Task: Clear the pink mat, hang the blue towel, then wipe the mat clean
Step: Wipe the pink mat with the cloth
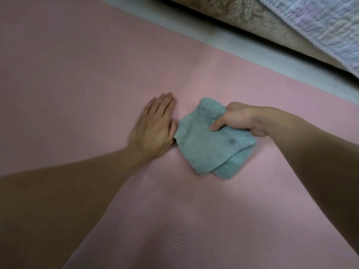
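Observation:
The ribbed pink mat (77,65) fills most of the view. A folded blue-green fluffy cloth (206,144) lies on it near the middle, with a dark smudge on its top. My right hand (239,119) grips the cloth's far right edge, thumb on top and fingers curled round it. My left hand (155,127) lies flat on the mat just left of the cloth, fingers straight, its thumb side touching the cloth's edge.
A strip of pale floor (252,61) runs along the mat's far edge. Beyond it at the top right stands a bed side with beige patterned fabric (252,18) and a pale quilted cover (320,22) hanging over it.

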The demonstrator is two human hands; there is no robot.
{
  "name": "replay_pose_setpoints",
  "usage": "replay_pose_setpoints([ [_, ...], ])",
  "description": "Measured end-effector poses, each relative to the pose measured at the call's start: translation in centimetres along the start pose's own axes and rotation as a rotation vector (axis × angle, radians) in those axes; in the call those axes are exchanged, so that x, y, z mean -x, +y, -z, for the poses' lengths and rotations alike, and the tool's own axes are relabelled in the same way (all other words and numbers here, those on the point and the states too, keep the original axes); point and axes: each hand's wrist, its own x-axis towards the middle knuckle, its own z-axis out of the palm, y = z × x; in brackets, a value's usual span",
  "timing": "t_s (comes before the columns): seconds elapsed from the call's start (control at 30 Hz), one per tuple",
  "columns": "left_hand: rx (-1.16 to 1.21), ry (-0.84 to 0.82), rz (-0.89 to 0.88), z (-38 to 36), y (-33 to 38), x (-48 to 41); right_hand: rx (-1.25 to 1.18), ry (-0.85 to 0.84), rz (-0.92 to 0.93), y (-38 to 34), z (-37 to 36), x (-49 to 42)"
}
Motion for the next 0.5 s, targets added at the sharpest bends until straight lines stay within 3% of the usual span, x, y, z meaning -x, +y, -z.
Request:
replay_pose_setpoints([
  [0.1, 0.013, 0.013, 0.004, 0.1, -0.2, -0.3, 0.091, 0.167, 0.052, -1.9, 2.5, -0.1],
  [0.3, 0.014, 0.042, 0.0, -0.1, -0.5, -0.5, 0.102, 1.067, 0.353, -6.3, 9.8, -1.2],
  [0.37, 0.01, 0.029, -0.008, -0.2, -0.4, -0.7, 0.154, 1.252, 0.395, -6.9, 10.1, -2.4],
  [0.43, 0.007, 0.019, -0.013, -0.3, -0.5, -0.7, 0.304, 1.218, 0.424, -6.6, 8.6, -4.6],
  [0.5, 0.012, 0.028, -0.014, -0.4, -0.5, -0.6, 0.458, 0.99, 0.385, -5.6, 6.2, -7.0],
])
